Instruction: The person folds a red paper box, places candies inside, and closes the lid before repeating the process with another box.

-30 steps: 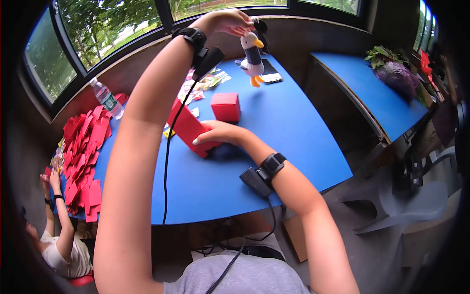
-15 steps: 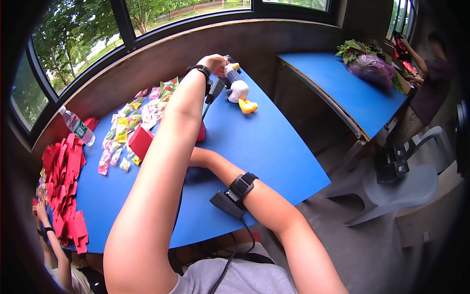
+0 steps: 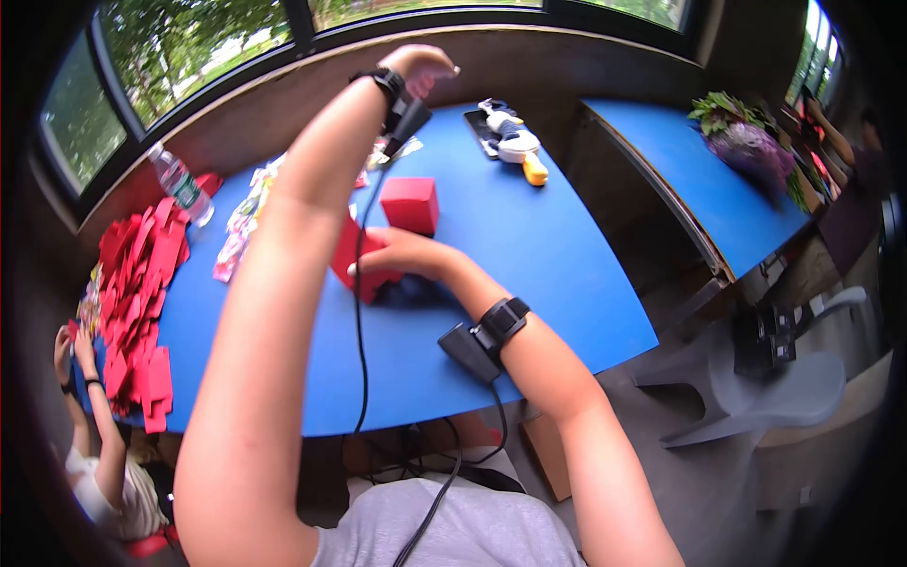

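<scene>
My left hand (image 3: pixel 420 66) is raised over the far edge of the table, slightly blurred. Its fingers stretch to the right, with nothing visible in them. My right hand (image 3: pixel 406 253) grips a red paper box (image 3: pixel 380 281) on the blue table, thumb and fingers on its side. My left forearm hides part of that box. Just beyond stands another red box (image 3: pixel 409 206), shaped like a cube. A plush duck toy (image 3: pixel 516 144) with a yellow end lies at the far right, beside or partly on a dark phone-like slab (image 3: pixel 480 134).
Small colourful wrapped packets (image 3: pixel 236 231) lie behind my left arm. Flat red paper pieces (image 3: pixel 142 293) are heaped at left near a water bottle (image 3: pixel 181 184). Another person's hands (image 3: pixel 76 348) work there. A second table (image 3: pixel 680 180) bears leafy vegetables; a grey chair (image 3: pixel 775 392) stands right.
My left hand has left the plush toy and risen up and leftward. My right hand and its red box now show from behind my left arm. The camera view has shifted.
</scene>
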The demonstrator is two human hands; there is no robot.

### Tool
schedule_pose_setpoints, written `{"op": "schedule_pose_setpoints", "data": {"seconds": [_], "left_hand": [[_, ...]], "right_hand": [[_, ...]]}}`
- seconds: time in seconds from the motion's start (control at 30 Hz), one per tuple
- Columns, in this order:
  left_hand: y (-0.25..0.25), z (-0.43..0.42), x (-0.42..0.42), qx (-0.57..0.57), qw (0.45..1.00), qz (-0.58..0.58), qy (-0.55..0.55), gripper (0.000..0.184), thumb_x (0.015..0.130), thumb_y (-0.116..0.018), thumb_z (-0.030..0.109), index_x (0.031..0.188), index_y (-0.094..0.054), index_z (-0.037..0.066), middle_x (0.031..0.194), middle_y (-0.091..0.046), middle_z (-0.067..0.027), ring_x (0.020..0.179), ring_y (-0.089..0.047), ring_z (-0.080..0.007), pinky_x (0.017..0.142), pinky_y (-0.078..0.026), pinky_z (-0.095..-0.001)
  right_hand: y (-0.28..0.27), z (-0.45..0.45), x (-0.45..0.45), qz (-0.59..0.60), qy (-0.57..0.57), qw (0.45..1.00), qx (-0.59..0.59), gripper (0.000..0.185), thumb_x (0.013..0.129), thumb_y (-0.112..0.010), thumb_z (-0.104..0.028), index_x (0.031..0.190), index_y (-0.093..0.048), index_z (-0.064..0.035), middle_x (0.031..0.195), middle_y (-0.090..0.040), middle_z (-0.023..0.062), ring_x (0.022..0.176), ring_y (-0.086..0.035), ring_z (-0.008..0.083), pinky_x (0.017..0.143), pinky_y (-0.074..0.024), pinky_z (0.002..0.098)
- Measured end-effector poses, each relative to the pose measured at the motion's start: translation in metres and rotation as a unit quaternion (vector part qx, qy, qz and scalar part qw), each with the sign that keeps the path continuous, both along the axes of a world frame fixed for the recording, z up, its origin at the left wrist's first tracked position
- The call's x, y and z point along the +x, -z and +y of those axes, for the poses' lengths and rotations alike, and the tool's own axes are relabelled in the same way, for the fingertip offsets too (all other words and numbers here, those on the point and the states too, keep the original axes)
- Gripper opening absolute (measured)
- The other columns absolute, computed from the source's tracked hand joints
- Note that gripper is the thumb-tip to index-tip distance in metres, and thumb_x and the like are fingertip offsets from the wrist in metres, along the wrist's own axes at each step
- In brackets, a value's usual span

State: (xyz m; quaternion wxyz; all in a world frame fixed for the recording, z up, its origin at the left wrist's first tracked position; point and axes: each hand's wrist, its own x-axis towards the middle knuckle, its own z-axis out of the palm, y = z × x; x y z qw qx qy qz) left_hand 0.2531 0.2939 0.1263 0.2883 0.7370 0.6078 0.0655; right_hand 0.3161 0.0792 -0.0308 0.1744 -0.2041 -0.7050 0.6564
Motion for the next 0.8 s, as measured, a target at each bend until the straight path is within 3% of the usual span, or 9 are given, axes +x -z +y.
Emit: {"op": "schedule_pose_setpoints", "data": {"seconds": [0.2, 0.27, 0.3, 0.37, 0.43, 0.47, 0.63, 0.73, 0.8], "left_hand": [[-0.052, -0.142, -0.096, 0.191, 0.977, 0.09, 0.034, 0.049, 0.087, -0.053, 0.049, 0.108, -0.059, 0.005, 0.092, -0.061, -0.0087, 0.087, -0.057, -0.0157, 0.075, -0.046, -0.0291], [-0.019, -0.168, -0.143, 0.334, 0.941, 0.006, 0.056, 0.043, 0.089, -0.055, 0.042, 0.106, -0.059, 0.003, 0.085, -0.059, -0.0047, 0.08, -0.053, -0.0111, 0.07, -0.045, -0.0261], [-0.005, -0.201, -0.149, 0.281, 0.956, -0.077, -0.026, 0.038, 0.09, -0.056, 0.033, 0.11, -0.055, 0.0, 0.083, -0.056, -0.0019, 0.078, -0.051, -0.008, 0.068, -0.044, -0.0241], [0.036, -0.227, -0.175, 0.299, 0.941, -0.16, -0.001, 0.051, 0.088, -0.059, 0.035, 0.117, -0.047, -0.005, 0.094, -0.062, -0.0139, 0.085, -0.059, -0.0158, 0.073, -0.049, -0.0289], [0.074, -0.253, -0.187, 0.267, 0.933, -0.236, 0.043, 0.059, 0.085, -0.063, 0.029, 0.131, -0.036, 0.004, 0.124, -0.047, -0.0197, 0.107, -0.053, -0.0238, 0.087, -0.046, -0.0338], [0.086, -0.27, -0.19, 0.219, 0.942, -0.25, 0.054, 0.072, 0.081, -0.068, 0.022, 0.138, -0.027, 0.007, 0.137, -0.035, -0.0132, 0.122, -0.042, -0.026, 0.097, -0.04, -0.0355], [0.114, -0.31, -0.171, 0.452, 0.875, 0.132, 0.112, 0.104, 0.057, -0.081, 0.018, 0.142, -0.023, 0.032, 0.149, -0.01, -0.0148, 0.133, -0.023, -0.0385, 0.109, -0.023, -0.0486], [0.113, -0.301, -0.158, 0.527, 0.828, 0.096, 0.166, 0.082, 0.065, -0.074, 0.018, 0.137, -0.034, 0.022, 0.139, -0.034, -0.0151, 0.129, -0.033, -0.0344, 0.107, -0.025, -0.0497], [0.125, -0.295, -0.153, 0.542, 0.815, 0.029, 0.205, 0.061, 0.067, -0.072, 0.019, 0.122, -0.046, 0.012, 0.12, -0.054, -0.013, 0.109, -0.054, -0.0289, 0.096, -0.04, -0.0415]], "right_hand": [[-0.013, -0.011, 0.005, 0.097, 0.067, 0.988, -0.099, 0.052, 0.074, -0.07, -0.022, 0.117, -0.048, -0.0035, 0.105, -0.059, 0.0074, 0.099, -0.057, 0.0161, 0.087, -0.0461, 0.0311], [-0.016, -0.015, 0.004, 0.117, 0.086, 0.983, -0.111, 0.054, 0.075, -0.068, -0.017, 0.121, -0.045, -0.003, 0.107, -0.057, 0.0084, 0.099, -0.058, 0.0181, 0.083, -0.0496, 0.0343], [-0.018, -0.015, 0.003, 0.118, 0.091, 0.984, -0.095, 0.054, 0.075, -0.068, -0.017, 0.121, -0.045, -0.0037, 0.109, -0.057, 0.0086, 0.101, -0.057, 0.019, 0.082, -0.0506, 0.0357], [-0.029, -0.022, 0.004, 0.122, 0.073, 0.982, -0.127, 0.052, 0.076, -0.067, -0.024, 0.12, -0.047, -0.0044, 0.106, -0.06, 0.0097, 0.097, -0.06, 0.0216, 0.08, -0.0514, 0.0377], [-0.028, -0.021, 0.003, 0.126, 0.086, 0.978, -0.145, 0.052, 0.076, -0.066, -0.029, 0.118, -0.048, -0.005, 0.103, -0.061, 0.0106, 0.091, -0.062, 0.0236, 0.078, -0.052, 0.0391], [-0.026, -0.022, 0.001, 0.123, 0.11, 0.975, -0.151, 0.052, 0.076, -0.065, -0.031, 0.118, -0.049, -0.0053, 0.101, -0.062, 0.011, 0.088, -0.064, 0.0244, 0.077, -0.0523, 0.0397], [-0.03, -0.029, -0.001, 0.057, 0.079, 0.987, -0.131, 0.036, 0.08, -0.059, -0.037, 0.098, -0.056, -0.0059, 0.08, -0.063, 0.0116, 0.067, -0.062, 0.0217, 0.054, -0.0471, 0.0318], [-0.033, -0.043, -0.007, -0.026, 0.062, 0.992, -0.107, 0.039, 0.082, -0.055, -0.043, 0.091, -0.056, -0.0056, 0.071, -0.061, 0.0096, 0.055, -0.058, 0.0206, 0.043, -0.041, 0.0287], [-0.036, -0.047, -0.007, 0.038, 0.058, 0.987, -0.143, 0.044, 0.085, -0.047, -0.048, 0.092, -0.056, -0.0057, 0.069, -0.06, 0.0106, 0.054, -0.058, 0.0209, 0.041, -0.0401, 0.028]]}}
